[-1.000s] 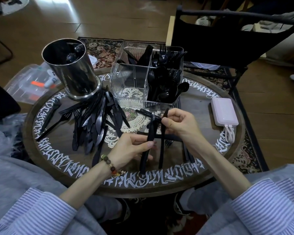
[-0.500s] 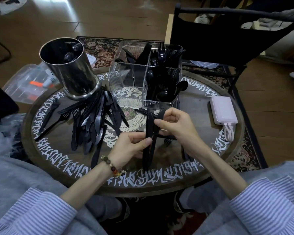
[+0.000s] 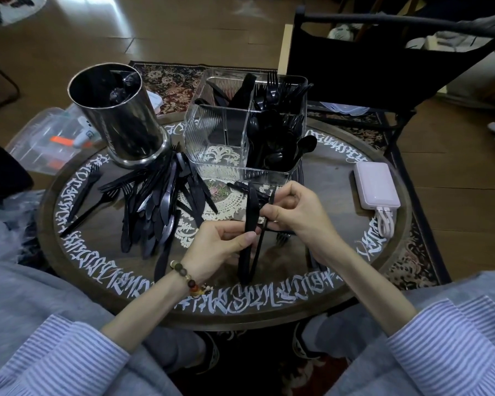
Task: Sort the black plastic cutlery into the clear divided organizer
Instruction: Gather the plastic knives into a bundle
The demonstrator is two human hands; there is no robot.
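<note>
Your fingers on both hands are curled around a small bunch of black knives (image 3: 249,224) held upright-ish over the near part of the round table (image 3: 320,298). Your left hand (image 3: 217,247) grips the bunch low on the handles, thumb pressed across the front; your right hand (image 3: 295,215) pinches it higher up, fingertips tucked in around the top ends.

Going from the left: a clear plastic bag (image 3: 46,141) lies on the floor beyond the table's edge. On the table stands a metal cup (image 3: 120,115), tilted a little, and a loose heap of black cutlery (image 3: 155,201) fans out from its base toward you, with a couple of forks (image 3: 97,201) lying apart on its left. Behind your hands sits the clear organizer (image 3: 220,130): its near-left section holds nothing I can make out, the far-left holds knives, and the right sections are packed with spoons (image 3: 272,141) and forks. More cutlery lies flat under and just beside your right hand. Further right rests a pink power bank (image 3: 376,187) with its cable coiled at the near end. A black chair (image 3: 383,58) stands behind the table.
</note>
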